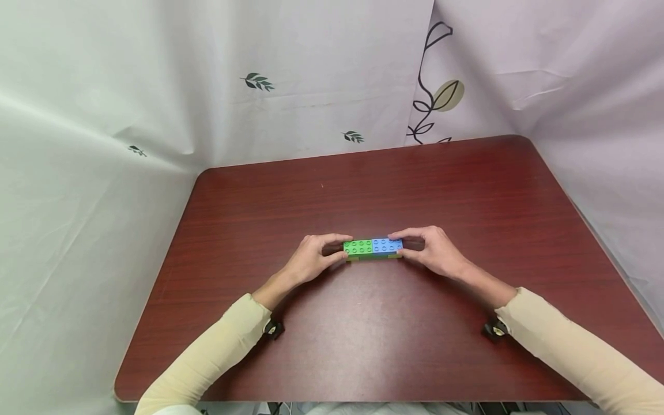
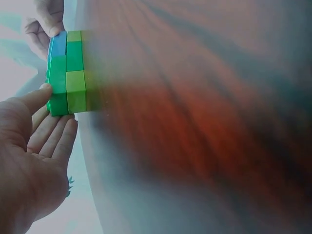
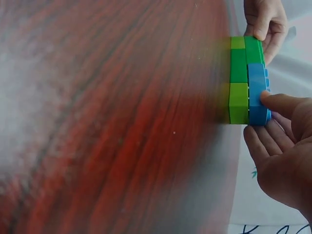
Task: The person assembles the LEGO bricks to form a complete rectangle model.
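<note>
A two-layer row of building bricks sits on the table. Its top layer is a green brick (image 1: pixel 358 247) on the left and a blue brick (image 1: pixel 384 246) on the right. Below them, a darker green brick (image 3: pixel 238 67) lies between two lime bricks, one nearest the right hand (image 3: pixel 238 103), the other nearest the left hand (image 2: pixel 76 91). My left hand (image 1: pixel 310 256) pinches the green brick's outer end between thumb and fingers. The right hand (image 1: pixel 438 252) holds the blue brick's outer end likewise. A thin gap with studs shows under the blue brick in the right wrist view.
The dark red wooden table (image 1: pixel 249 213) has rounded corners. White cloth (image 1: pixel 321 75) with leaf prints hangs behind it and along both sides. Below each sleeve is a small black wrist device, one left (image 1: pixel 273 329) and one right (image 1: pixel 495 330).
</note>
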A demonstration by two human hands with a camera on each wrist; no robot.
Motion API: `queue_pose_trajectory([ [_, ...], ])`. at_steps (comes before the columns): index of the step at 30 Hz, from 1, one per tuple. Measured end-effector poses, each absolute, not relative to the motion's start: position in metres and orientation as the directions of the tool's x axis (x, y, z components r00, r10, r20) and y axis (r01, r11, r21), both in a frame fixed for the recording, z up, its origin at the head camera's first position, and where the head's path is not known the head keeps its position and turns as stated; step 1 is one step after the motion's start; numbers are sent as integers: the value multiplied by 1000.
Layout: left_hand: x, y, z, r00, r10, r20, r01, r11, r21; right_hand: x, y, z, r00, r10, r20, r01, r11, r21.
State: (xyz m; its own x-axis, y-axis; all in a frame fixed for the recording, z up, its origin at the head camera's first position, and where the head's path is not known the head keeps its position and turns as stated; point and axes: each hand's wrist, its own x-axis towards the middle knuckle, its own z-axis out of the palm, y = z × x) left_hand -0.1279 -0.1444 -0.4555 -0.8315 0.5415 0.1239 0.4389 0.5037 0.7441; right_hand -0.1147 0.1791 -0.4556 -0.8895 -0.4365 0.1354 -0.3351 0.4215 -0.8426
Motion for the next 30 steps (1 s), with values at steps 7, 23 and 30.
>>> queue_pose_trajectory([
  [7,-129,-136,-451,-826,545,141,481,553,680,-115,183,-455,-890,-448,84,-291,416,-861],
  [23,-130,-97,-447,-821,542,178,511,559,653,-116,186,-460,-907,-416,66,-196,280,-940],
  [30,-129,-90,-450,-825,537,180,517,586,624,-116,184,-463,-910,-407,74,-196,267,-943],
])
